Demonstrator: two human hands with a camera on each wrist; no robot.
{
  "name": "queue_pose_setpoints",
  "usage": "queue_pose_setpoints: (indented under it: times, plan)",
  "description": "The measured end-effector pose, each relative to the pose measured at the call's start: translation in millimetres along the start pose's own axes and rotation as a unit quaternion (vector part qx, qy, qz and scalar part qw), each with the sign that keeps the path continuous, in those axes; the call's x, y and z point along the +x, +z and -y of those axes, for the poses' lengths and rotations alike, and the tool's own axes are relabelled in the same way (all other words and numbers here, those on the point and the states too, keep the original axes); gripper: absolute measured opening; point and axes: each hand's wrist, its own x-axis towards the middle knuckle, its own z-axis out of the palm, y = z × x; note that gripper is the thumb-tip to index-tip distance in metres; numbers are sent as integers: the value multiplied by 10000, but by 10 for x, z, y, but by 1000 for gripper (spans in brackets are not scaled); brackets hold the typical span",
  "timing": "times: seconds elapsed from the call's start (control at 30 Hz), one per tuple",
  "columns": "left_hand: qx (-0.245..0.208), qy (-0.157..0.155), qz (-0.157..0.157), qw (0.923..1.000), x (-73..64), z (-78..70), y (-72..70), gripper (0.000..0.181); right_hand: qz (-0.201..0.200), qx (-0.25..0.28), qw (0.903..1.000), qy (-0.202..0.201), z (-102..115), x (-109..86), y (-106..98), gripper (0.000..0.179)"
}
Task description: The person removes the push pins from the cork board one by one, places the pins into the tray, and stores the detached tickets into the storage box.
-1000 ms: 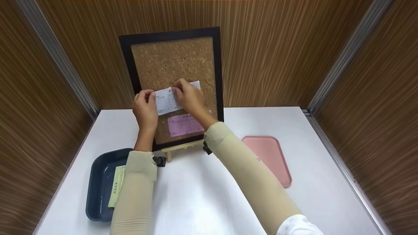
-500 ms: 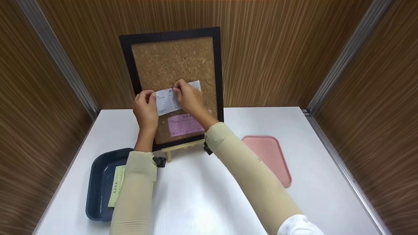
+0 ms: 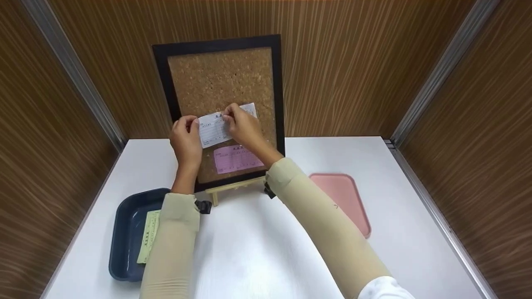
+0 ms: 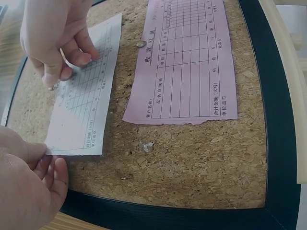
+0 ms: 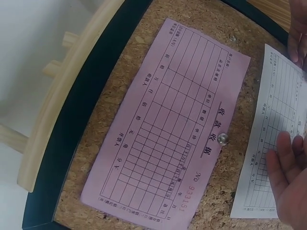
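Before brown wood-grain panelling (image 3: 341, 74), white printed paper (image 3: 213, 132) is pinched by the left hand (image 3: 185, 140); grasp by the right hand (image 3: 246, 128) cannot be told. Below the fingers (image 5: 287, 155), pink paper (image 3: 235, 160) is pinned.

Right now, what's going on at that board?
A person's left hand pinches one end of a white slip at the corkboard. The right hand is at its top edge; whether it holds a pin is unclear. Below, a pink slip has a tack at its top edge. Green paper lies in the blue tray.
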Motion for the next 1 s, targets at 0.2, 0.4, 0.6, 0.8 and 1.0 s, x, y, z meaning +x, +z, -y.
queue_pose_setpoints:
  times: [0.2, 0.4, 0.6, 0.8, 1.0]
  plan:
    - [-148, 72, 9, 9999, -26, 13, 2, 20, 87, 235, 9997, -5, -41, -61, -24, 13]
    - [-318, 103, -32, 9994, -90, 25, -34, 19, 135, 549, 9984, -64, -95, -192, -62, 12]
    - [-427, 135, -38, 9990, -184, 46, -113, 19, -36, 406, 9985, -360, -229, -451, -146, 10]
    - [-534, 153, -127, 9984, -320, 75, -259, 21, -200, 678, 9949, -726, -437, -790, -244, 12]
    - [-629, 106, -261, 9976, -471, 68, -420, 21, -435, 1390, 9885, -398, -724, -1066, -368, 11]
